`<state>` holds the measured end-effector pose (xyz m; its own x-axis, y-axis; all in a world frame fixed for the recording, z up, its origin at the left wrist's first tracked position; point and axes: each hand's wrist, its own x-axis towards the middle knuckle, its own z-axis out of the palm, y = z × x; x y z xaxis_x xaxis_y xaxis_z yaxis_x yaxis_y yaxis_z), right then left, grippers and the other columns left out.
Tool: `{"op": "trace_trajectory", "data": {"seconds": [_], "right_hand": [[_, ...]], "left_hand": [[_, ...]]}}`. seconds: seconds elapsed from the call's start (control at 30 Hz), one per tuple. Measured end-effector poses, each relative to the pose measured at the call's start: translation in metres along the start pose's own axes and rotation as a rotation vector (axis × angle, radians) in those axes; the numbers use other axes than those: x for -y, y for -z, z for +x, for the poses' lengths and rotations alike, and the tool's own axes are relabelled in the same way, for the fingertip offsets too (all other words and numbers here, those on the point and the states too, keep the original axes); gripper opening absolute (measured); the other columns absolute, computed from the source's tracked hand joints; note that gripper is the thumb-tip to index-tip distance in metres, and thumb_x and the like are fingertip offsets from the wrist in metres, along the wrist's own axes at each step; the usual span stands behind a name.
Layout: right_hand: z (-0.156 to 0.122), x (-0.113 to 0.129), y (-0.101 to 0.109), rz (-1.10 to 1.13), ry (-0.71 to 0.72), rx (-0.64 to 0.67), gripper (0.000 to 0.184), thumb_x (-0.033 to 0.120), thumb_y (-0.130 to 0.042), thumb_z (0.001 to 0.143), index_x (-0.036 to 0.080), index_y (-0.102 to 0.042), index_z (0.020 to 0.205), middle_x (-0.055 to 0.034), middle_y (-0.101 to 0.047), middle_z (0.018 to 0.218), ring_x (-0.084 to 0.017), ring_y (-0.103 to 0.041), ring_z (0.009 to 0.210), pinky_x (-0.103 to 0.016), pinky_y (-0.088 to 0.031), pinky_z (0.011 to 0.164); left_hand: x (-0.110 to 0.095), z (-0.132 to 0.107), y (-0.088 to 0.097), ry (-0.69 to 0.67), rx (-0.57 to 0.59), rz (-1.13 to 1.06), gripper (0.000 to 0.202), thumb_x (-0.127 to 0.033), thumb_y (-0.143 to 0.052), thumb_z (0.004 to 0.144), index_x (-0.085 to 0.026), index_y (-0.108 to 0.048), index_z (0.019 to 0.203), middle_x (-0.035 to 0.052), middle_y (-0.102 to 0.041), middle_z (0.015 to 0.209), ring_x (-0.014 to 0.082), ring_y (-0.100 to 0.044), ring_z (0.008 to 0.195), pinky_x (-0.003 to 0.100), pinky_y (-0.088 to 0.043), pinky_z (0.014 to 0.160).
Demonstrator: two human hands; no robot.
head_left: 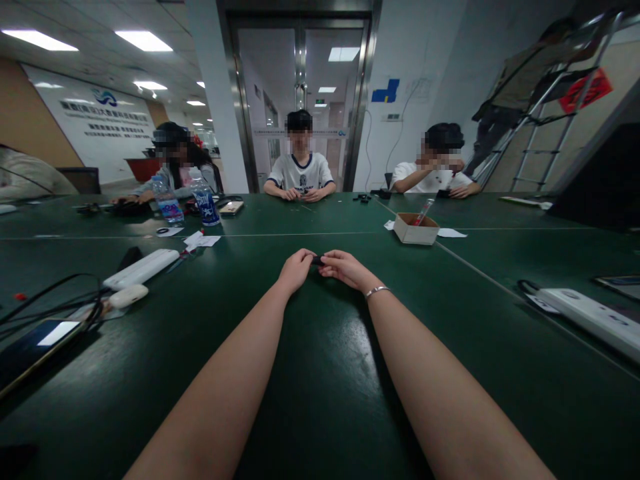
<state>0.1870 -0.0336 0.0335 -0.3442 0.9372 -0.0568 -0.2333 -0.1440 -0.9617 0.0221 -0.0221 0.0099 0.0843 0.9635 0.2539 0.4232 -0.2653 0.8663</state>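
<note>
Both my forearms reach out over a dark green table [320, 373]. My left hand [296, 270] and my right hand [344, 268] meet at the middle, fingers curled and pinched on a small black object [317, 260] held between them. The object is too small to name. A thin bracelet [376, 291] circles my right wrist.
A small open cardboard box [416, 228] with a pen in it sits ahead right. White power strips lie at left [141, 268] and right [590, 320]. A phone [35, 347] and cables lie near left. Two bottles [206, 200] stand far left. Three people sit across; one is on a ladder [545, 113].
</note>
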Motion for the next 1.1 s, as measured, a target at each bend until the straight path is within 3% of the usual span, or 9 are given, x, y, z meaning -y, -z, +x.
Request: {"op": "trace_trajectory", "data": {"seconds": [0.37,1.1], "right_hand": [[-0.0003,0.0009,0.0001,0.013,-0.009,0.011,0.010,0.004,-0.061,0.085,0.011,-0.056,0.080,-0.0070,-0.064,0.066,-0.013,-0.065,0.057,-0.018,-0.057,0.055],[0.0008,-0.0004,0.0009,0.014,-0.006,-0.002,0.012,0.005,-0.064,0.083,0.012,-0.056,0.080,-0.0064,-0.064,0.067,-0.014,-0.066,0.057,-0.020,-0.057,0.055]], "left_hand": [[-0.0071,-0.0049,0.0016,0.037,0.025,-0.055,0.025,-0.026,-0.042,0.081,-0.021,-0.063,0.093,0.0021,-0.062,0.084,0.0133,-0.056,0.072,0.022,-0.042,0.061],[-0.0079,-0.0038,0.0008,0.018,0.005,-0.034,0.024,-0.026,-0.043,0.082,-0.019,-0.063,0.092,0.0023,-0.063,0.083,0.0124,-0.055,0.067,0.023,-0.042,0.060]]}}
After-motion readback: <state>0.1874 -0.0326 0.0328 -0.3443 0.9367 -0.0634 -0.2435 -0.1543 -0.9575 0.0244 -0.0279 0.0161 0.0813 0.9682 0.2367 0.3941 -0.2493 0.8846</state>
